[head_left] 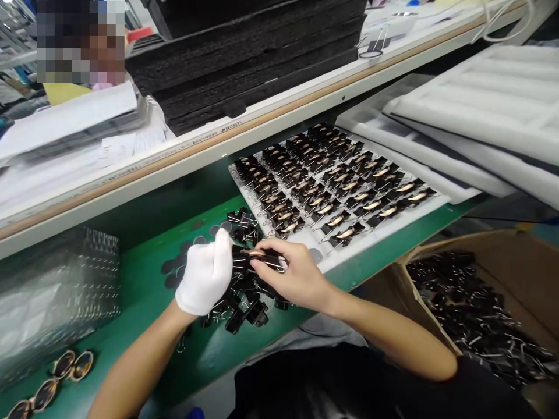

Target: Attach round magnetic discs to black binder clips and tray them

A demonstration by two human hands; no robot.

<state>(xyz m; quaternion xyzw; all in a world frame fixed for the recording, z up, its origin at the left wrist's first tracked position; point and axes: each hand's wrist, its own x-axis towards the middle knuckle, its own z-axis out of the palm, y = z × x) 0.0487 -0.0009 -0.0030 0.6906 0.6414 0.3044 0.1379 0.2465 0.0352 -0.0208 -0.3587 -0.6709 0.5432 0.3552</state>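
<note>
My left hand point(203, 276), in a white glove, is closed around the left end of a piece clamped by black binder clips point(239, 257). My bare right hand point(297, 270) pinches the other end, thumb and fingers on a binder clip point(274, 261). A thin gold-coloured edge point(256, 253) shows between the clips; the rest of that piece is hidden. Below my hands lies a loose heap of black binder clips point(247, 308). Dark round lenses point(174, 266) are scattered left of my gloved hand.
A white tray point(312, 237) holds rows of clipped pieces. Foam trays point(480, 110) are stacked at right, above a cardboard box point(419, 291) full of clips. Clear plastic trays point(56, 285) and round sunglasses point(46, 394) lie left. A shelf point(187, 152) crosses behind; a person is beyond it.
</note>
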